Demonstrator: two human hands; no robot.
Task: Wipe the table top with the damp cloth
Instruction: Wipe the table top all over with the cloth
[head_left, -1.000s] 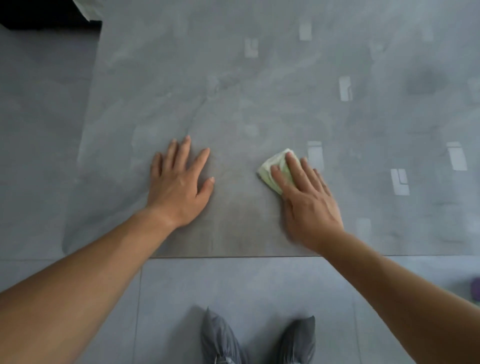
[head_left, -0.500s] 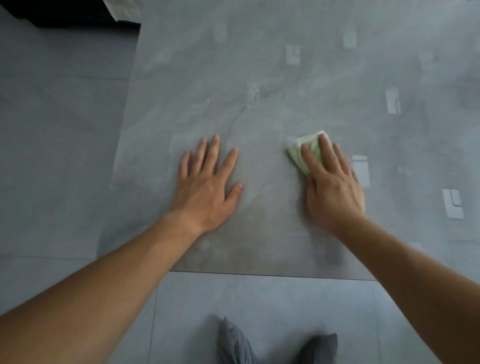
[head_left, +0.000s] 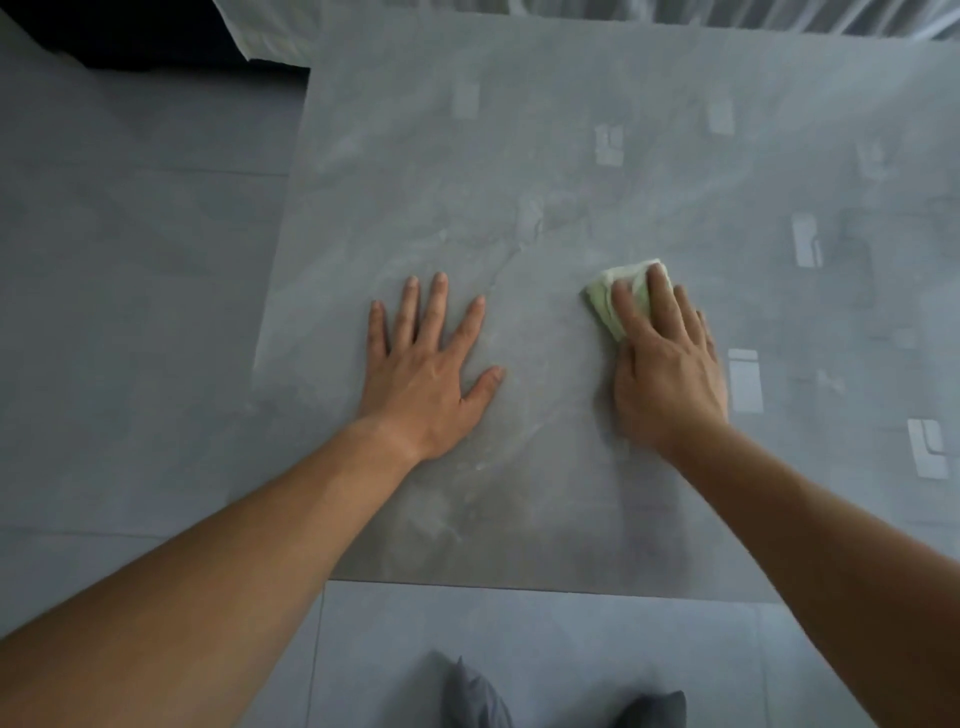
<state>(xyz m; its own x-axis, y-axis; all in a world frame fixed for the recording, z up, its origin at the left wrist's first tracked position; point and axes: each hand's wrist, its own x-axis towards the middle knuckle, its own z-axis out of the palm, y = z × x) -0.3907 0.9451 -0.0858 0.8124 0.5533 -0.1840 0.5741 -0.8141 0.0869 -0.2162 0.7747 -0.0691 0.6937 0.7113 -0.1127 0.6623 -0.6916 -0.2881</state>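
We see the left hand (head_left: 431, 364) lying flat on the grey counter (head_left: 519, 156), palm down, fingers spread and gripping nothing. The right hand (head_left: 665, 364), well apart from it, presses flat on a folded pale green cloth (head_left: 602, 299), whose far left corner pokes out from under the fingertips; the fingers lie extended on it rather than curled around it. Below the counter's near edge, two grey-covered feet (head_left: 472, 696) stand on the tiled floor (head_left: 130, 260).
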